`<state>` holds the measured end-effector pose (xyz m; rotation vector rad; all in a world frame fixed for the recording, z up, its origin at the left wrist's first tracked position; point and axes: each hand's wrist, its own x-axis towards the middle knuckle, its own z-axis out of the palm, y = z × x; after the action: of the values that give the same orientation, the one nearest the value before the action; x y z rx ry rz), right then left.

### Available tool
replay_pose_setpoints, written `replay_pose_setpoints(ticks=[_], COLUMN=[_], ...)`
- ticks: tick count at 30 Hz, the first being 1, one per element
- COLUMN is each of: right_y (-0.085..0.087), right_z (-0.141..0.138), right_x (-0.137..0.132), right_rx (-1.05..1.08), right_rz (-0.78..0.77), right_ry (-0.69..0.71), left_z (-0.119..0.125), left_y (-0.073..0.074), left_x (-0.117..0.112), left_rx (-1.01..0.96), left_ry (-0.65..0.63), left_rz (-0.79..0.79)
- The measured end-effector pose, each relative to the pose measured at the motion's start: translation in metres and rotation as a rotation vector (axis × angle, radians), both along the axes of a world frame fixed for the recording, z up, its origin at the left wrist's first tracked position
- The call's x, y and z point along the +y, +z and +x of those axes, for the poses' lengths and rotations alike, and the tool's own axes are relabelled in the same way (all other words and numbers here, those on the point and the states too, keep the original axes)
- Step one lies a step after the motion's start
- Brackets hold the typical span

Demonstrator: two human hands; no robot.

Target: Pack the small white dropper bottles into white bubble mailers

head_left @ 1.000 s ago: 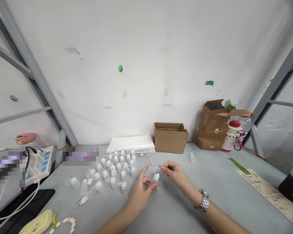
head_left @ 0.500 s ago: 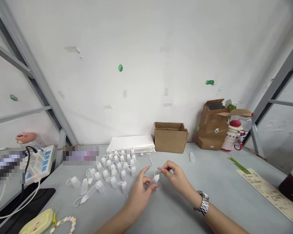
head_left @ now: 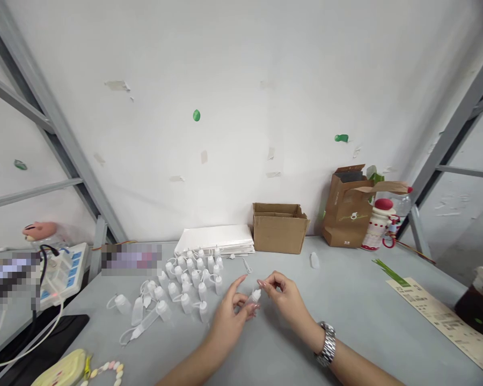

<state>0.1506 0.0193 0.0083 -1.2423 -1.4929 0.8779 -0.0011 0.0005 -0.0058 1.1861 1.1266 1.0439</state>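
Fingers of the left hand [head_left: 228,319] were curled around a small translucent dropper bottle [head_left: 254,296], its nozzle tipped up to the right, held just above the grey desk [head_left: 290,351]. Thumb and forefinger of the right hand [head_left: 286,296] met close to that nozzle; whether they pinched its cap was too small to tell. Similar bottles [head_left: 202,292] stood leftward. Working at the nozzle seemed the step in hand; the next move called for a steady bottle and precise fingertip alignment.
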Motion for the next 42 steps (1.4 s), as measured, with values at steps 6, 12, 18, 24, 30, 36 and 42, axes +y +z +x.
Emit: replay_pose_setpoints(ticks=[6,12,18,24,30,36,42], right_y=[0.026,0.023,0.01,0.014,0.016,0.0,-0.001], right_z=[0.03,0.057,0.061,0.064,0.088,0.115,0.104], right_x=[0.031,0.07,0.078,0.074,0.073,0.058,0.021], right_rx=[-0.23,-0.553,-0.582,-0.664,-0.822,-1.007,-1.023], right_rz=[0.283,0.345,0.29,0.276,0.175,-0.073,-0.08], right_ry=[-0.144,-0.26,-0.285,-0.294,-0.471,-0.573,-0.369], left_z=[0.0,0.0,-0.002,-0.002,-0.002,-0.001,-0.001], left_y=[-0.003,-0.004,-0.002,0.0,0.0,0.002,0.0], left_x=[0.006,0.005,0.006,0.005,0.005,0.002,-0.001], left_rx=[-0.034,0.073,0.081,0.074,0.038,0.046,-0.051], left_ry=[0.002,0.05,0.077,0.082,0.095,0.074,-0.006], left_rz=[0.109,0.161,0.186,0.156,0.143,0.142,0.113])
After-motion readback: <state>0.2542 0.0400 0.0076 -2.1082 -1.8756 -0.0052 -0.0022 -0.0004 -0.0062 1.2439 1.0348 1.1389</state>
